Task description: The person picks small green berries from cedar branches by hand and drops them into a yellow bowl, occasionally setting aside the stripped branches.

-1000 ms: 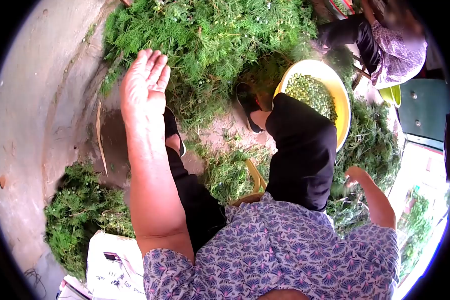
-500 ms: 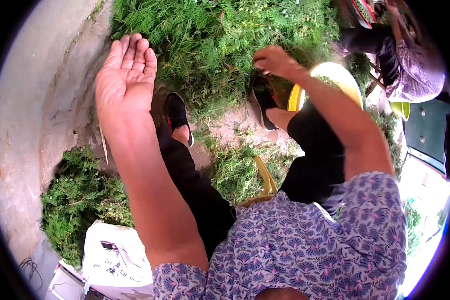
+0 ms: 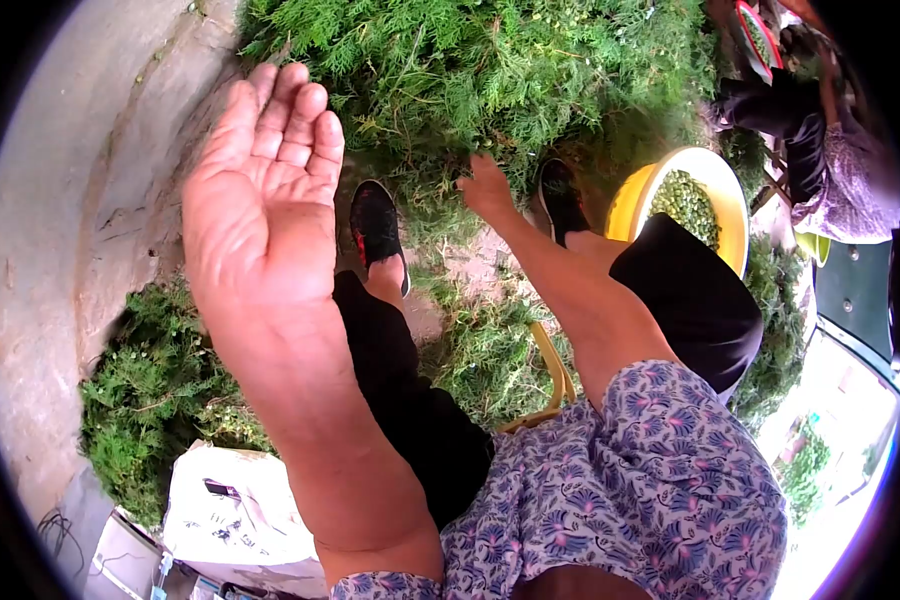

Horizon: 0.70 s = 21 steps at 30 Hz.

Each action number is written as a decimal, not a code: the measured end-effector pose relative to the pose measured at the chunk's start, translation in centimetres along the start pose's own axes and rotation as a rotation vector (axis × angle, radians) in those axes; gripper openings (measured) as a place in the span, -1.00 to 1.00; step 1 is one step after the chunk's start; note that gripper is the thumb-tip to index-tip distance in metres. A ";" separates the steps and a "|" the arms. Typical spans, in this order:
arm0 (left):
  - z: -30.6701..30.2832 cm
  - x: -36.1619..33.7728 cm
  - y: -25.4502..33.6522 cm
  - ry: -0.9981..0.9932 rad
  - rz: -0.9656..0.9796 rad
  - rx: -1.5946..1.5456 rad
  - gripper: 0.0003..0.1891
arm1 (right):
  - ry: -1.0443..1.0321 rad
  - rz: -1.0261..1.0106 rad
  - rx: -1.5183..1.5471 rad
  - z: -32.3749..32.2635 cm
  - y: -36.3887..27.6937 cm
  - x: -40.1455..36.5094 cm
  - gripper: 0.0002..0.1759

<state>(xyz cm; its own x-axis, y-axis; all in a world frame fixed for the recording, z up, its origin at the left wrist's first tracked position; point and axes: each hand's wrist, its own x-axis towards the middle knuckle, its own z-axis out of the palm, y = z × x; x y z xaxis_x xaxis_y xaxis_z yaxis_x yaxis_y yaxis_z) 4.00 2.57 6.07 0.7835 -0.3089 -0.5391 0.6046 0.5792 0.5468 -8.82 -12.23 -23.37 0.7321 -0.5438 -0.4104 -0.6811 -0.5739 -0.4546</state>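
My left hand (image 3: 270, 190) is raised at the left, palm up, with its fingers stretched out and nothing in it. Near the middle, my right hand (image 3: 488, 188) reaches down to the edge of a large heap of green, feathery branches (image 3: 470, 70). Its fingers look bent; whether a sprig is between them is too small to tell. To the right of that hand stands a yellow bucket (image 3: 625, 205) holding small green pieces (image 3: 684, 208).
Black shoes (image 3: 377, 225) stand on the ground between the heap and more branches (image 3: 160, 385) at the lower left. A white sack (image 3: 235, 510) lies below those. Another person (image 3: 845, 175) sits at the upper right, near a red-rimmed container (image 3: 758, 40).
My right hand has moved left and down, away from the bucket, whose contents now show. My left hand appears larger and closer, still with its palm up.
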 end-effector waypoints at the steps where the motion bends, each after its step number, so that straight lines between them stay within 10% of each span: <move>1: 0.0 -0.1 -0.2 -0.005 0.022 0.069 -0.72 | 0.203 -0.086 0.136 -0.5 0.3 -0.2 -0.36; 7: 1.0 -1.5 -2.7 -0.213 0.374 0.838 -0.83 | 0.376 -0.373 0.305 -8.7 -4.4 -6.2 -0.39; 11: -0.2 -0.6 -4.4 -0.271 0.228 1.494 -0.72 | 0.394 -0.425 0.103 -13.2 -9.4 -10.1 -0.29; 21: -0.4 -0.9 -6.4 -0.389 0.070 0.562 -0.95 | 0.418 -0.693 0.377 -17.4 -12.1 -15.2 -0.54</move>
<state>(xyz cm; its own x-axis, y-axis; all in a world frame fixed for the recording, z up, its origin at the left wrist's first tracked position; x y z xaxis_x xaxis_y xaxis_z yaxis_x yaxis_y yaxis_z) -0.60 -0.52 2.77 0.7545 -0.5942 -0.2787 0.4510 0.1611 0.8778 -11.92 -7.69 2.11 0.8639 -0.3706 0.3411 0.0157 -0.6571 -0.7536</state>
